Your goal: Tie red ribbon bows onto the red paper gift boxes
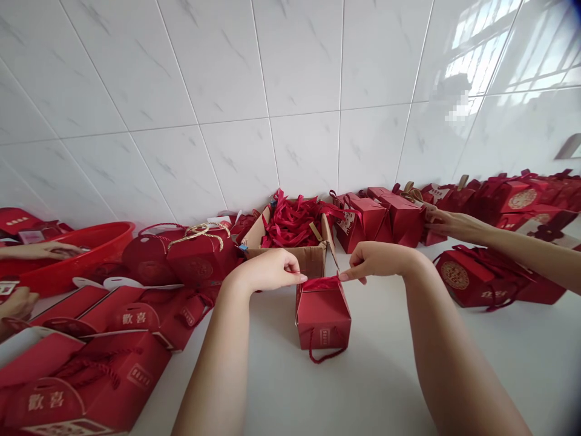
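A small red gift box (324,312) stands upright on the white table in front of me, a twisted red cord handle (327,358) hanging down its near side. Across its top lies a red ribbon (321,283). My left hand (278,270) pinches the ribbon at the box's upper left corner, fingers curled. At the upper right corner, my right hand (374,260) has its thumb and fingertips closed on the other end. The fingertips are small in view, and the far side of the box is hidden.
Behind the box stands an open carton (310,261) full of red ribbons. Red gift boxes (127,375) crowd the left, near a red basin (102,242) with another person's hands. At right, another person's hand (442,223) touches boxes (402,215). A tiled wall (236,79) closes the back.
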### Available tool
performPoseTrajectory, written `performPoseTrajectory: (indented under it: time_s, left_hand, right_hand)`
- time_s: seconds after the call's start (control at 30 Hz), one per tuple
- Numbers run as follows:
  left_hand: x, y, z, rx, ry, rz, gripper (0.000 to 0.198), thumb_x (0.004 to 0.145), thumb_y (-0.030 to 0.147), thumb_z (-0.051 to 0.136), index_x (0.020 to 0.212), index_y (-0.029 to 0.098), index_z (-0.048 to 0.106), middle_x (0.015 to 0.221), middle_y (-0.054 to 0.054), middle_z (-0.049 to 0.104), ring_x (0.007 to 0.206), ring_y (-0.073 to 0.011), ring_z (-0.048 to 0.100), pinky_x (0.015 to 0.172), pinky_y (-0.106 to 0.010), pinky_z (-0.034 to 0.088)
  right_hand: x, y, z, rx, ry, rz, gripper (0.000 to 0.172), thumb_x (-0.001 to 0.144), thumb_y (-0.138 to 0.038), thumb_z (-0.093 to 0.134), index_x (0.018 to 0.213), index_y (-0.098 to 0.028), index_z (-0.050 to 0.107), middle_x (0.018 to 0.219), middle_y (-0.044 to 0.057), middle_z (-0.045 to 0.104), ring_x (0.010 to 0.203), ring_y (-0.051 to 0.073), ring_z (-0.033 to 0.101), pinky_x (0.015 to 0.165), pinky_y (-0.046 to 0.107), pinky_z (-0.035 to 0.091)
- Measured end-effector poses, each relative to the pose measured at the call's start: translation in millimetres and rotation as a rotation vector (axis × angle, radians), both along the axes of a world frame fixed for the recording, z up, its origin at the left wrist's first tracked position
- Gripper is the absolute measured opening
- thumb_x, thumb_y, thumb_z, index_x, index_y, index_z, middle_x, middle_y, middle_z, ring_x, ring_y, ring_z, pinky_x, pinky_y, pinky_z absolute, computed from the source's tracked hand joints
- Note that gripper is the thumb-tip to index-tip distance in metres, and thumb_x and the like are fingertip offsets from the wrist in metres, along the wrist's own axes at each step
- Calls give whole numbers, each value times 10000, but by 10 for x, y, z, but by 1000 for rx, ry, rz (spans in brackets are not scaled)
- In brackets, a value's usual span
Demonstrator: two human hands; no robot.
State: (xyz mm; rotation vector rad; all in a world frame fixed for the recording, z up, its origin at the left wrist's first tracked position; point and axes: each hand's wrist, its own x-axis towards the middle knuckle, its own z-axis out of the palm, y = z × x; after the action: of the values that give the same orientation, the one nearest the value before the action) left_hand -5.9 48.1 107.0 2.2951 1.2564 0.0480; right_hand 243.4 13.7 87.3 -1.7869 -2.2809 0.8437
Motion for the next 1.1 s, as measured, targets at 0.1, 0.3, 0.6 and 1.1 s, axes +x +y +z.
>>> performPoseTrajectory:
  time_s: [0.1, 0.3, 0.6, 1.1]
  left_hand:
    - [-26, 36, -20, -22, 3, -39, 322, 712, 507, 566, 738, 207, 679, 699, -19, 597, 500, -115, 407, 434, -224, 286]
    - [-37, 123, -53, -102, 74, -40, 302, 687, 477, 588, 729, 184, 648, 674, -4, 541, 508, -98, 377, 469, -221, 310]
    - [-4, 184, -96, -148, 155, -31, 247, 680, 434, 579, 708, 190, 593, 632, 17, 441, 517, -95, 339, 471, -231, 272]
    - [-26, 182, -68, -112, 206, -63, 315, 734, 507, 545, 803, 214, 634, 674, 11, 496, 550, -106, 382, 485, -232, 281]
  right_hand:
    - [9, 21, -19, -15, -6, -2, 515, 715, -652, 603, 559, -161, 593, 526, -17, 330, 467, 78, 264, 465, 245, 189]
    - [-2, 72, -37, -105, -58, -32, 513, 671, -657, 643, 570, -156, 604, 536, -18, 353, 502, 84, 309, 512, 246, 208]
    - [19, 140, -90, -157, -103, -24, 528, 652, -683, 647, 585, -162, 604, 544, -28, 304, 536, 90, 279, 548, 257, 209]
    - [70, 146, -108, -173, -124, -38, 520, 667, -679, 633, 592, -165, 605, 557, -30, 288, 544, 91, 271, 550, 258, 198]
